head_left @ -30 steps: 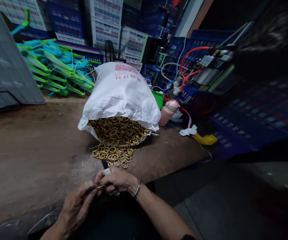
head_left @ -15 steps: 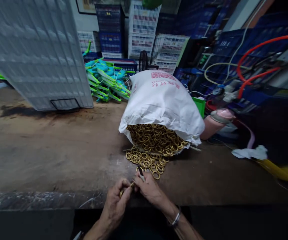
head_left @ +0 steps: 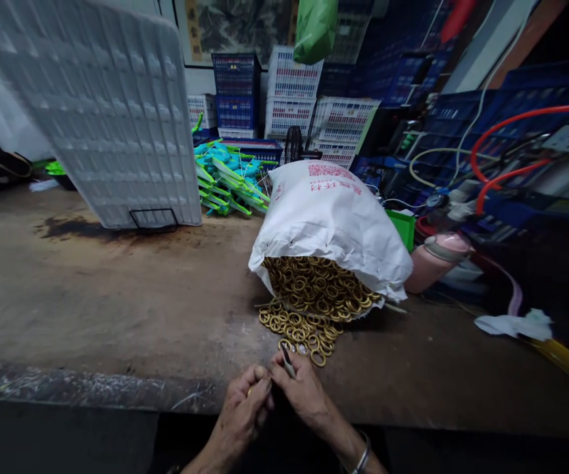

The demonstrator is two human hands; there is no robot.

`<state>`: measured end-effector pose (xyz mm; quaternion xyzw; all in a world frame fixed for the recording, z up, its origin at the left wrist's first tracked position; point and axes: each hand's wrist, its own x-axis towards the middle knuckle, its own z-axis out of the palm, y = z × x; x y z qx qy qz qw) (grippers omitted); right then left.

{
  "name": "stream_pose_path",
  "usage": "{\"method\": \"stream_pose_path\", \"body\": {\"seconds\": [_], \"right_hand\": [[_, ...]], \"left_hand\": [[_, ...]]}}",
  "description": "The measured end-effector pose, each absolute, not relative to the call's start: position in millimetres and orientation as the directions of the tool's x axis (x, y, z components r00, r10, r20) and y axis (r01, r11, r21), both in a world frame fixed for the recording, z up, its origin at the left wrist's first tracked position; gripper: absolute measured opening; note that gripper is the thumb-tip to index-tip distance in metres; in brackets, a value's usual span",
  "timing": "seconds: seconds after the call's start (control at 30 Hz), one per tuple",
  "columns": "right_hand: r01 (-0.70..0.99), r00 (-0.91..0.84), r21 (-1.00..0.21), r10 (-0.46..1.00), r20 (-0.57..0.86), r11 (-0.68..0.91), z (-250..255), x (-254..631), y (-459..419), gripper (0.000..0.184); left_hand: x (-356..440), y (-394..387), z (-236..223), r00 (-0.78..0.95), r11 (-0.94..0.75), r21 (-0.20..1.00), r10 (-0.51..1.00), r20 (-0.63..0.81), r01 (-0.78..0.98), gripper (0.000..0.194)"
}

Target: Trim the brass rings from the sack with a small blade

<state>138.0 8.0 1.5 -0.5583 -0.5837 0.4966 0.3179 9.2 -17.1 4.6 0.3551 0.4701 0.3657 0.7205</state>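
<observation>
My left hand (head_left: 245, 409) is closed, its fingers mostly hiding a brass-coloured ring (head_left: 250, 392) that shows as a small glint. Close beside it, my right hand (head_left: 308, 394) is wrapped round a small knife-like tool (head_left: 288, 362) with a dark tip pointing up and a pale lower part. Both hands are at the front edge of the table, fingertips nearly meeting. Just beyond them, loose rings (head_left: 298, 327) spill from the mouth of a white sack (head_left: 331, 220) lying on its side. Many more rings (head_left: 316, 283) fill the sack's opening.
A wooden table (head_left: 190, 283) spreads around the sack. Left stands a tall translucent ribbed panel (head_left: 131, 131) on a black wire stand. Behind are blue-green plastic pieces (head_left: 229, 178) and stacked crates (head_left: 291, 79). Right are a pink bottle (head_left: 437, 260), red hoses (head_left: 481, 145) and a crumpled cloth (head_left: 514, 326).
The camera view has shifted, so the scene sits lower and further right. My hands stay close together; the ring in my left hand now shows less between the fingers.
</observation>
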Motion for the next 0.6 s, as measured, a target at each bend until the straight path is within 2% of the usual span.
{"method": "stream_pose_path", "body": {"seconds": [0.2, 0.3, 0.37, 0.47, 0.6], "right_hand": [[0.317, -0.215, -0.946, 0.967, -0.14, -0.066, 3.9, 139.0, 5.7, 0.025], [0.365, -0.161, -0.929, 0.979, -0.126, -0.06, 2.9, 141.7, 5.1, 0.029], [0.483, -0.143, -0.875, 0.987, -0.076, 0.002, 1.9, 143.9, 3.0, 0.026], [0.63, -0.261, -0.765, 0.964, -0.048, 0.132, 0.0, 146.0, -3.0, 0.014], [0.73, -0.333, -0.651, 0.94, -0.075, 0.207, -3.9, 145.1, -8.7, 0.03]], "left_hand": [[6.1, -21.4, 1.1, 0.333, 0.502, 0.833, 0.846, -0.416, -0.235, 0.041], [5.9, -21.0, -0.4, 0.312, 0.514, 0.823, 0.845, -0.435, -0.243, 0.039], [6.4, -19.7, -0.1, 0.276, 0.515, 0.825, 0.849, -0.451, -0.234, 0.04], [7.2, -17.6, 1.8, 0.235, 0.485, 0.843, 0.869, -0.435, -0.232, 0.042], [7.2, -16.5, 3.7, 0.231, 0.44, 0.869, 0.891, -0.39, -0.227, 0.044]]}}
